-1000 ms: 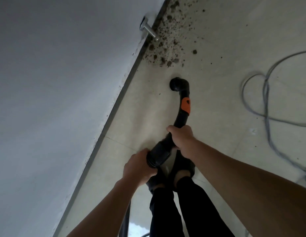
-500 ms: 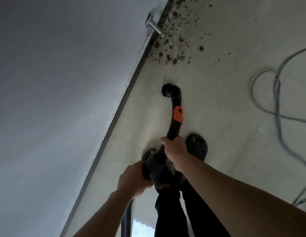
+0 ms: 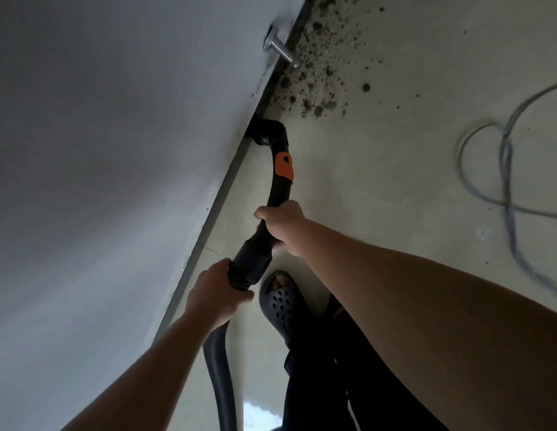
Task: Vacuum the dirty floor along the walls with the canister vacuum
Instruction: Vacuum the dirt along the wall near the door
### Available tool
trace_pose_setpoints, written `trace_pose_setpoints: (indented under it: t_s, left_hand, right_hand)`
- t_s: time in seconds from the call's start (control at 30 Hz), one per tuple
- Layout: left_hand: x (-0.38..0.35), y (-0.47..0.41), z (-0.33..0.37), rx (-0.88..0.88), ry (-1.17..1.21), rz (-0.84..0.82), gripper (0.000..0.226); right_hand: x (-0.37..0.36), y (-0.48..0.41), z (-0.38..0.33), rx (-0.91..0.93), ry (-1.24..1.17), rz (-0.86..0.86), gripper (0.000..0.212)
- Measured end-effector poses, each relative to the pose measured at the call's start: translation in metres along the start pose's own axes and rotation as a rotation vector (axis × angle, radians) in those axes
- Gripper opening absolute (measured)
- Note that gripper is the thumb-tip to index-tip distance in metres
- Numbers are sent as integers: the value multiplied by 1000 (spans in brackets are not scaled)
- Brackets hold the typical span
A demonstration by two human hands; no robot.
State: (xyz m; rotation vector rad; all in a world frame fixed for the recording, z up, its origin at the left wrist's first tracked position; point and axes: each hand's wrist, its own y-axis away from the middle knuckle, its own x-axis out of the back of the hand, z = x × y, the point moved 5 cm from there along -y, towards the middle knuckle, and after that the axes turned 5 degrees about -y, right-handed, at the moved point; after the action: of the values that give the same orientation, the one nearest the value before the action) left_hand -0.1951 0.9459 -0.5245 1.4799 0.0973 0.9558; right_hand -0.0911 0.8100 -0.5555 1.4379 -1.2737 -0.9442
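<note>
The black vacuum wand (image 3: 279, 185) with an orange tab (image 3: 284, 165) runs from my hands toward the wall. Its nozzle (image 3: 266, 132) sits on the floor against the dark baseboard (image 3: 215, 209). My right hand (image 3: 281, 223) grips the wand just below the orange tab. My left hand (image 3: 216, 293) grips the ribbed cuff where the grey hose (image 3: 219, 362) joins. A patch of brown dirt crumbs (image 3: 317, 79) lies along the wall just beyond the nozzle.
A metal door stop (image 3: 278, 51) sticks out of the white wall (image 3: 115, 150) above the dirt. A grey cable (image 3: 507, 169) loops over the pale tiled floor at the right. My foot in a dark perforated clog (image 3: 281, 301) stands beside the hose.
The nozzle has swung left from the open floor to the baseboard and closer to the dirt patch. Both hands kept their grip; one foot has stepped forward.
</note>
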Motion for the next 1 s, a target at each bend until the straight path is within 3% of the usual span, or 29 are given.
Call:
trace_pose_setpoints:
  t_s: [0.27, 0.43, 0.73, 1.0]
  left_hand:
    - [-6, 11, 90, -191, -165, -81, 33]
    - [-26, 9, 152, -290, -97, -141, 27]
    - [17, 1, 108, -218, -110, 2, 32]
    - [34, -9, 92, -181, -48, 29, 34]
  right_hand:
    - [105, 16, 11, -102, -161, 178, 29]
    - [170, 11, 1, -107, -187, 280, 31]
    - [109, 2, -24, -79, -214, 117, 35]
    - [84, -6, -40, -49, -206, 69, 37]
